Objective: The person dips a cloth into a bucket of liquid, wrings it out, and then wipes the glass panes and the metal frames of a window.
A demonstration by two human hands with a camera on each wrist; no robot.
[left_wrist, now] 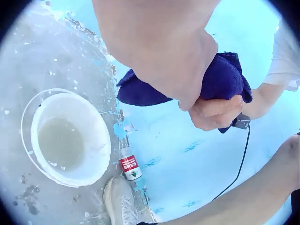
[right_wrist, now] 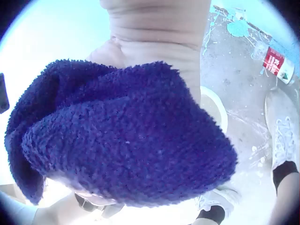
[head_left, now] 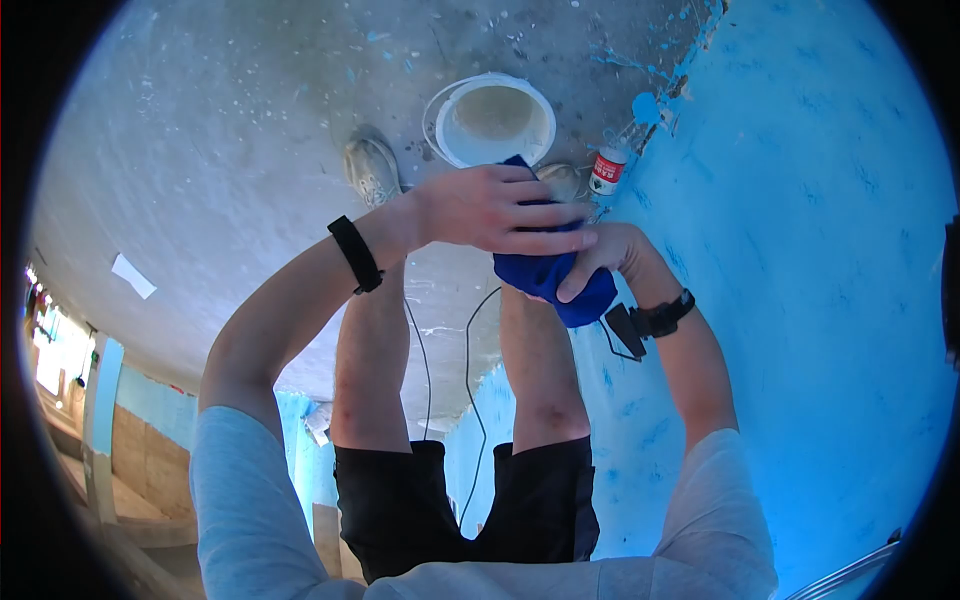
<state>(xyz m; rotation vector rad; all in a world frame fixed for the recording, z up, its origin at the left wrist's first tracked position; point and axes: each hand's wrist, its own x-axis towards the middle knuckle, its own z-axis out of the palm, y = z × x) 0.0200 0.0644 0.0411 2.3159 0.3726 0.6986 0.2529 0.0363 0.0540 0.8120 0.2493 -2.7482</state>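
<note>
Both hands are on a bunched dark-blue fluffy cloth (head_left: 545,272), held out in front of the knees. My left hand (head_left: 505,212) comes across from the left, its fingers laid over the cloth and reaching to the other hand. In the left wrist view, the left hand (left_wrist: 164,61) wraps the cloth (left_wrist: 222,79) from above. Below it, the right hand (left_wrist: 216,111) grips the same cloth with curled fingers. The cloth (right_wrist: 126,136) fills much of the right wrist view and hides most of the right hand's fingers. A loose corner sticks out past the left hand.
A white bucket (head_left: 545,135) of cloudy water stands on the paint-spotted floor (head_left: 250,160) beyond the shoes. Beside it, a red and white container (head_left: 607,171) sits near the blue wall (head_left: 800,250). A thin black cable (head_left: 470,350) hangs between the legs.
</note>
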